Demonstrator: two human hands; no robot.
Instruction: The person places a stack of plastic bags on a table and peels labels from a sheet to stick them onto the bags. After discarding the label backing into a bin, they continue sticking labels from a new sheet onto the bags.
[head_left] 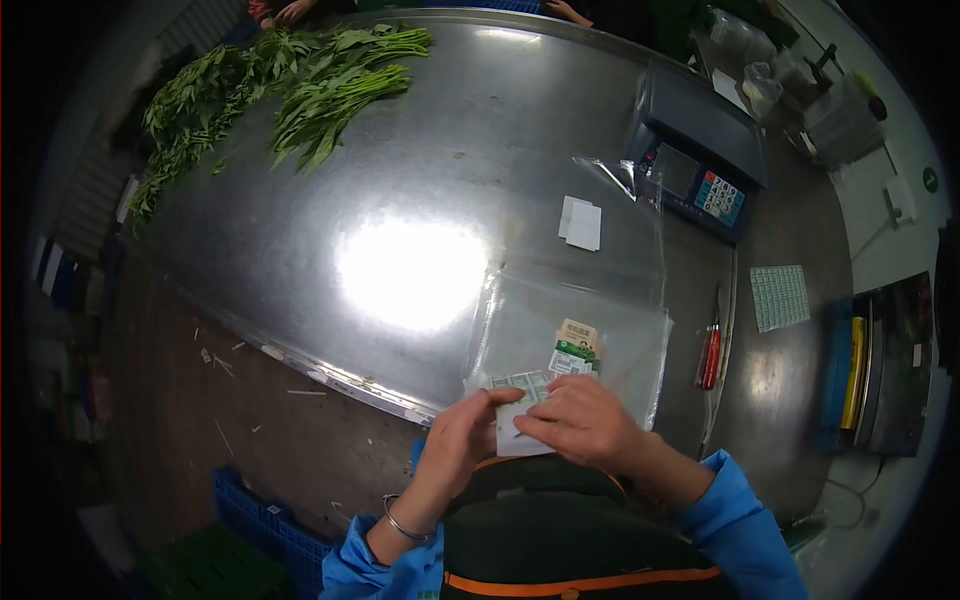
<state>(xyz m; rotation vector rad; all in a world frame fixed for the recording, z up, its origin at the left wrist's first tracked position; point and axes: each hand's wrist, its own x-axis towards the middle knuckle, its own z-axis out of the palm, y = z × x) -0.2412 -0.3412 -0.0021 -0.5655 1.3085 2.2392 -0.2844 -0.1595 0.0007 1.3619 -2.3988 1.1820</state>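
At the near edge of the metal table, my left hand (467,432) grips the left side of a sheet of small green-and-white labels (522,384), its white part hanging below. The fingers of my right hand (585,424) are closed at the sheet's right side; whether a single label is between them is too small to tell. Just beyond my hands lies a clear plastic bag (630,345) with a brown, green and white printed label (577,345) on it. Two white cards (582,225) rest farther back on the clear plastic.
Leafy green stalks (340,90) lie at the back left. A scale (700,150) stands at the back right. Red-handled scissors (711,355) and another label sheet (780,297) are at the right. Beyond the far edge, parts of other people's hands (570,12) show.
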